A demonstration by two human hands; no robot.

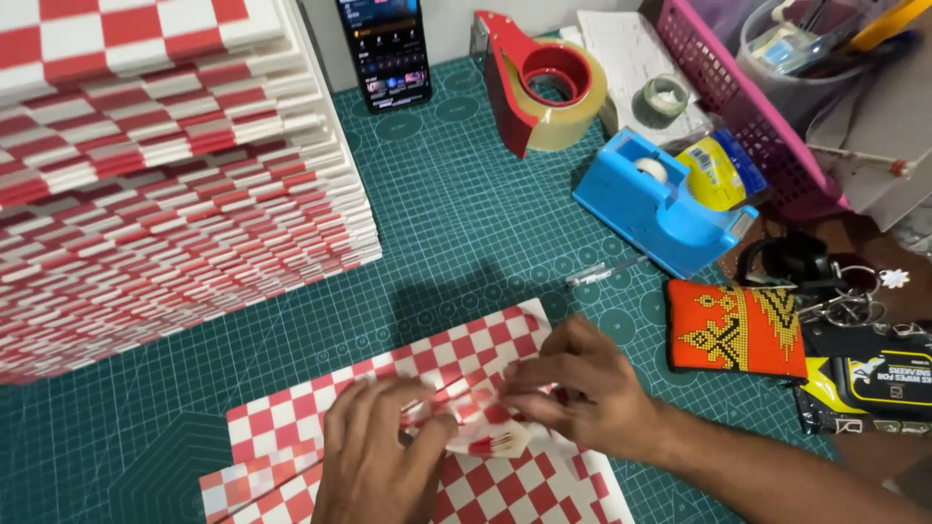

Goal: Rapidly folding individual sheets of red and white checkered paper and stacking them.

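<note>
A red-and-white checkered paper sheet (466, 354) lies on the green cutting mat (466, 223) near the front edge. My left hand (374, 451) presses on its middle and pinches a raised fold. My right hand (578, 383) grips the same folded part (485, 427) from the right, fingers closed on the paper. The two hands nearly touch over the fold. More checkered sheets (243, 480) stick out underneath at the lower left.
A tall stack of folded checkered paper pieces (165, 175) fills the left. Behind stand a phone (385, 49), a red tape dispenser (534, 82) and a blue tape dispenser (660, 199). An orange beaded pouch (733, 330), keys (845, 301) and a pink basket (748, 97) sit at the right.
</note>
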